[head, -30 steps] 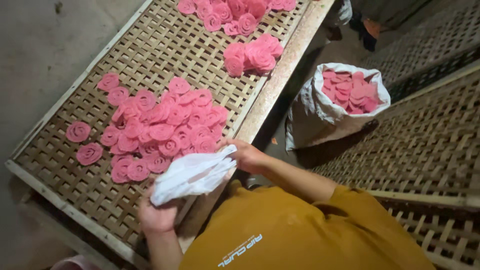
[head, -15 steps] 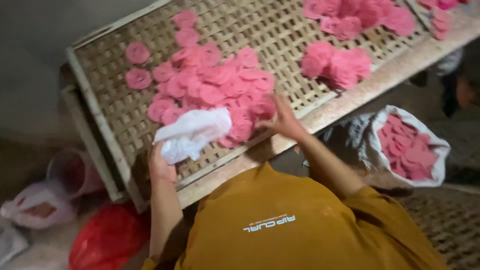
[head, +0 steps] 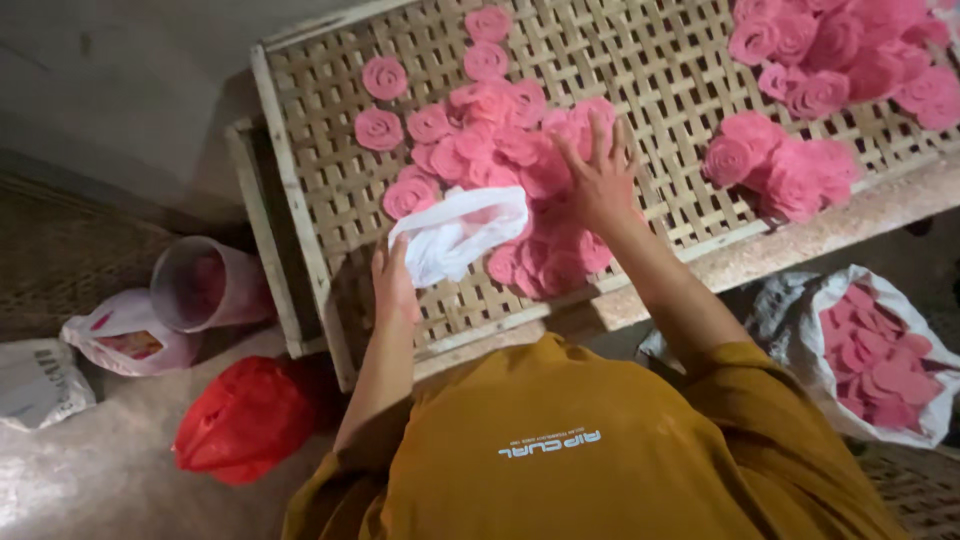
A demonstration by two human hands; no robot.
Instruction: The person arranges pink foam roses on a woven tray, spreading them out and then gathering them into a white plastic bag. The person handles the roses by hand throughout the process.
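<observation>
Gripping a white plastic bag (head: 458,232) at its edge, the left hand (head: 393,282) is resting on the woven bamboo tray (head: 300,215); the right hand (head: 598,178), fingers spread wide, is pressing flat on the pink discs (head: 500,140) just beside the bag.

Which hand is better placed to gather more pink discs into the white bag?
Right, probably. The right hand lies open on the pink discs heaped on the woven tray, free to scoop. The left hand is occupied gripping the white bag beside the heap.
</observation>
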